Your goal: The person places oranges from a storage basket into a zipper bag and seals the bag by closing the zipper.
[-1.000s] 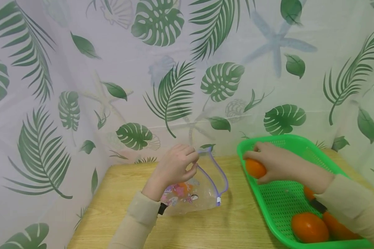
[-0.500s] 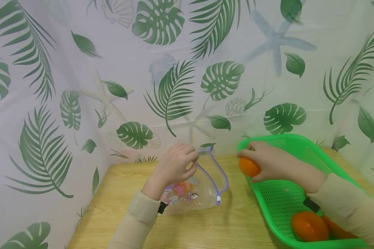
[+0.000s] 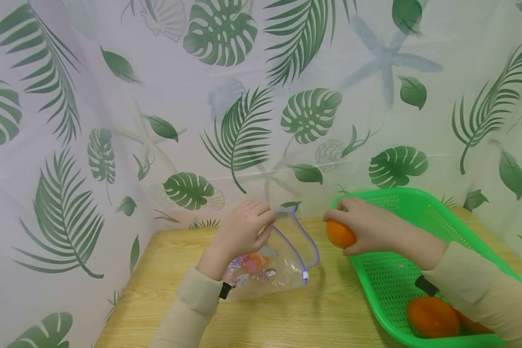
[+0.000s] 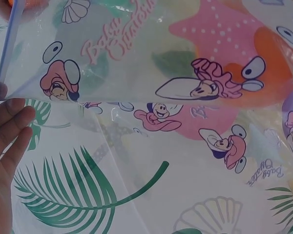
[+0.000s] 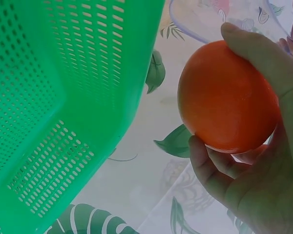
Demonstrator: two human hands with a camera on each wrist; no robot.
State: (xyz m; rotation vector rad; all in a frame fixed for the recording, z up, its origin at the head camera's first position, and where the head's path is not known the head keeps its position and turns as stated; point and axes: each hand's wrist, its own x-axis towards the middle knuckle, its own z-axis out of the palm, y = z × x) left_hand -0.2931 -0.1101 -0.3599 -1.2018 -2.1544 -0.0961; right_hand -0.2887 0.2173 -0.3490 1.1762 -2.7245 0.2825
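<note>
My left hand (image 3: 242,231) pinches the edge of a clear zip bag (image 3: 284,273) near its mouth. Purple trim runs along the bag's opening, which gapes to the right, and a white slider sits at its near corner. Cartoon oyster prints (image 4: 205,87) cover the film, and an orange shape (image 4: 271,68) shows through it. My right hand (image 3: 367,226) holds an orange (image 3: 340,234) just outside the left rim of a green basket (image 3: 367,290). Thumb and fingers curl round the fruit (image 5: 227,97) in the right wrist view.
More orange fruit (image 3: 432,316) lies at the near end of the basket, partly hidden by my right sleeve (image 3: 483,285). A wooden table (image 3: 278,321) bears bag and basket. A leaf-printed sheet (image 3: 252,159) stands behind and to the sides.
My right hand has carried the orange leftward, from over the basket to just beyond its rim, closer to the bag. The left hand keeps its place on the bag.
</note>
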